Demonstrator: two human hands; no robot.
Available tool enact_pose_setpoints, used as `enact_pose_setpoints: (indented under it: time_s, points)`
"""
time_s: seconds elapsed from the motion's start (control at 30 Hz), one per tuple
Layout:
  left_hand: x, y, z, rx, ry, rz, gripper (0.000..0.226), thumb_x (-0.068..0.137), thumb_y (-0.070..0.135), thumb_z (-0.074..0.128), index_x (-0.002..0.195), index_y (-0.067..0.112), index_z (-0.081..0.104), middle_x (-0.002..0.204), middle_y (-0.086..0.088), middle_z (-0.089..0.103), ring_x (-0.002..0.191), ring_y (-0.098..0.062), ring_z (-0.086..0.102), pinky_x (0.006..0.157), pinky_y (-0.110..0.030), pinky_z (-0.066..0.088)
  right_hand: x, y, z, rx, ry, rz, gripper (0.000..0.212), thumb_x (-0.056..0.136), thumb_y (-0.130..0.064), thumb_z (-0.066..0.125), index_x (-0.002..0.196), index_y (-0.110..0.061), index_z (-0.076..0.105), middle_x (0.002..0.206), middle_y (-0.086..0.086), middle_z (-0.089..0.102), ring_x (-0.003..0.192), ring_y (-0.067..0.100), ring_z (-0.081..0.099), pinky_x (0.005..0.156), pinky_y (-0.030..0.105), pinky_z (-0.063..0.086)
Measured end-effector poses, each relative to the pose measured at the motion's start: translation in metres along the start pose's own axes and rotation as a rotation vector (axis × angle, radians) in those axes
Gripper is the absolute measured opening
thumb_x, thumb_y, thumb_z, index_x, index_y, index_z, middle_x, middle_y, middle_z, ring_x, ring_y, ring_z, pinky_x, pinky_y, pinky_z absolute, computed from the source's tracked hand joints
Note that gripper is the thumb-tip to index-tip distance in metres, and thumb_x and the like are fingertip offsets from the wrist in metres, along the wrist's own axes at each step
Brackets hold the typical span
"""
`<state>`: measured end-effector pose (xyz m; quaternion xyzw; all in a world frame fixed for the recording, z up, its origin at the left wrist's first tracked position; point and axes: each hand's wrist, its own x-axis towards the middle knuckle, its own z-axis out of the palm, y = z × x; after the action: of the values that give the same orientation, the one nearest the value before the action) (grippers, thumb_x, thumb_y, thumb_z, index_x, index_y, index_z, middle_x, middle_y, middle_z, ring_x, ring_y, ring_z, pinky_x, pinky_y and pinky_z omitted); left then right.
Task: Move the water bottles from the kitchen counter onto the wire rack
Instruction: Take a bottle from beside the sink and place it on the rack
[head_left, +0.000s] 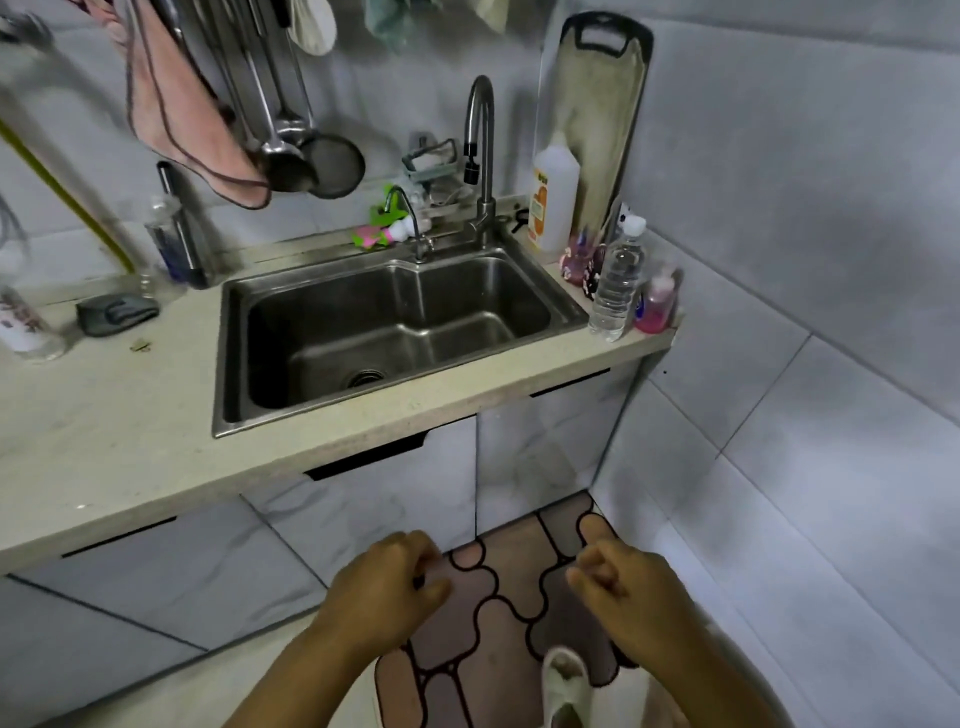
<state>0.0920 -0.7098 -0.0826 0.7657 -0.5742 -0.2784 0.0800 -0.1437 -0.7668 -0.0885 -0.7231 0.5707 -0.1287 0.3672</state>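
A clear water bottle (618, 280) with a white cap stands upright on the counter (130, 426), right of the sink near the corner wall. Another clear bottle (166, 239) with a dark label stands at the back left of the counter. A third bottle (23, 322) sits blurred at the far left edge. My left hand (387, 582) and my right hand (623, 587) hang low in front of the cabinets, fingers curled, holding nothing. Both are well below and apart from the bottles. No wire rack is in view.
A steel sink (228, 364) with a tall tap (480, 156) fills the counter's middle. A detergent bottle (553, 197), a cutting board (597, 119) and a pink soap bottle (657, 304) crowd the right corner. Utensils and a pink towel (182, 104) hang above. A mat (493, 613) covers the floor.
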Motion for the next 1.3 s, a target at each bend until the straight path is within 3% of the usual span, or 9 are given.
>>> enact_pose_setpoints:
  time_s: [0.1,0.27,0.5,0.63,0.7,0.97,1.13,1.3]
  points:
    - [0.054,0.033,-0.002,-0.009,0.020,0.005,0.038,0.085,0.046,0.056,0.117,0.026,0.053,0.112,0.006,0.057,0.091,-0.008,0.051,0.076,-0.022,0.044,0.054,0.016,-0.032,-0.006,0.000,-0.018,0.011,0.083,-0.034,0.061,0.081,-0.023,0.058,0.062,-0.010,0.052,0.058,0.004,0.051,0.060,0.022,0.043]
    - [0.125,0.095,-0.016,-0.001,0.052,0.014,0.038,0.085,0.049,0.055,0.117,0.029,0.053,0.115,0.008,0.057,0.088,-0.003,0.047,0.069,-0.018,0.037,0.132,0.029,-0.095,-0.014,0.026,-0.046,0.009,0.082,-0.032,0.061,0.081,-0.023,0.059,0.056,-0.014,0.050,0.058,0.003,0.051,0.057,0.018,0.042]
    - [0.195,0.148,-0.040,-0.015,0.132,0.028,0.038,0.084,0.046,0.057,0.116,0.027,0.055,0.112,0.006,0.060,0.094,-0.009,0.057,0.081,-0.026,0.049,0.220,0.034,-0.145,0.073,0.103,-0.040,0.008,0.082,-0.027,0.065,0.084,-0.022,0.061,0.069,-0.009,0.060,0.073,0.017,0.063,0.065,0.028,0.049]
    - [0.236,0.168,-0.049,-0.009,0.136,0.052,0.039,0.085,0.046,0.056,0.118,0.026,0.054,0.116,0.005,0.058,0.098,-0.012,0.057,0.083,-0.029,0.049,0.261,0.031,-0.160,0.156,0.155,-0.005,0.034,0.078,-0.029,0.069,0.109,-0.016,0.058,0.098,0.005,0.066,0.087,0.022,0.062,0.076,0.033,0.050]
    - [0.256,0.175,-0.053,-0.009,0.125,0.075,0.039,0.085,0.046,0.056,0.119,0.026,0.054,0.118,0.005,0.057,0.101,-0.013,0.057,0.085,-0.032,0.049,0.283,0.024,-0.169,0.180,0.218,-0.024,0.044,0.076,-0.029,0.071,0.115,-0.018,0.054,0.109,0.003,0.063,0.095,0.023,0.060,0.081,0.037,0.051]
    - [0.321,0.158,-0.073,-0.022,0.083,0.078,0.039,0.084,0.047,0.057,0.118,0.028,0.054,0.122,0.007,0.057,0.102,-0.010,0.057,0.083,-0.026,0.048,0.378,-0.008,-0.184,0.188,0.459,-0.043,0.072,0.063,-0.029,0.081,0.124,-0.017,0.044,0.123,0.007,0.060,0.111,0.027,0.057,0.091,0.045,0.051]
    - [0.345,0.148,-0.082,-0.012,0.086,0.092,0.041,0.085,0.047,0.056,0.120,0.026,0.054,0.123,0.006,0.057,0.104,-0.010,0.057,0.075,-0.020,0.039,0.409,-0.011,-0.169,0.177,0.462,0.027,0.072,0.060,-0.025,0.084,0.119,-0.009,0.047,0.116,0.009,0.060,0.108,0.029,0.056,0.089,0.034,0.045]
    - [0.363,0.145,-0.090,-0.003,0.058,0.135,0.042,0.085,0.047,0.056,0.121,0.025,0.054,0.124,0.005,0.057,0.106,-0.011,0.058,0.079,-0.020,0.043,0.406,-0.012,-0.167,0.250,0.453,0.035,0.066,0.064,-0.014,0.082,0.119,-0.010,0.045,0.103,-0.003,0.054,0.096,0.016,0.051,0.087,0.028,0.040]
